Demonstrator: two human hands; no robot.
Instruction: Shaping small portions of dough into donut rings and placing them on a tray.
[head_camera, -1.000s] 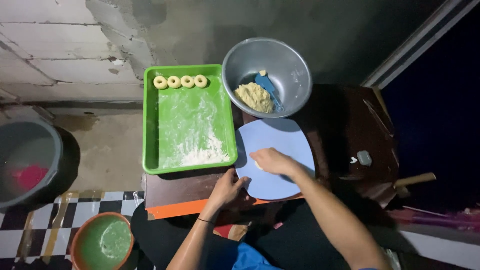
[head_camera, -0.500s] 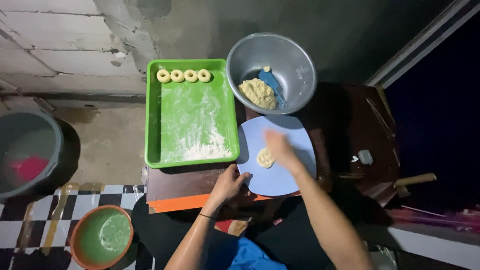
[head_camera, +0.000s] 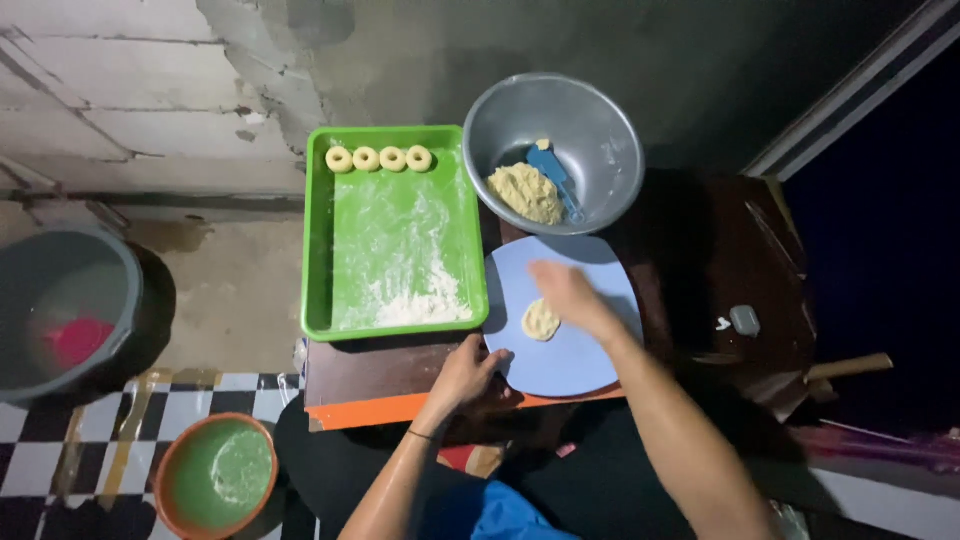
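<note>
A flattened piece of pale dough (head_camera: 540, 320) lies on a light blue round board (head_camera: 590, 355) on a small dark table. My right hand (head_camera: 566, 295) hovers flat just above the dough, fingers apart, holding nothing. At the board's near left edge, my left hand (head_camera: 466, 372) rests with its fingertips touching the rim. Beyond the board stands a metal bowl (head_camera: 600, 125) with a lump of dough (head_camera: 525, 192) and a blue spatula (head_camera: 553, 170) inside. A green tray (head_camera: 390, 235) to the left carries several ring-shaped dough pieces (head_camera: 379, 159) along its far end and loose flour (head_camera: 415, 300).
A grey bucket (head_camera: 60, 310) with something red inside sits on the floor at left. An orange bowl (head_camera: 215, 475) with a green inside stands on checkered tiles near my knee. A small grey object (head_camera: 744, 320) lies on the table's right side. A concrete wall runs behind.
My right hand has lifted off the board and moved away from me, uncovering the flattened dough. The left hand has stayed at the board's edge.
</note>
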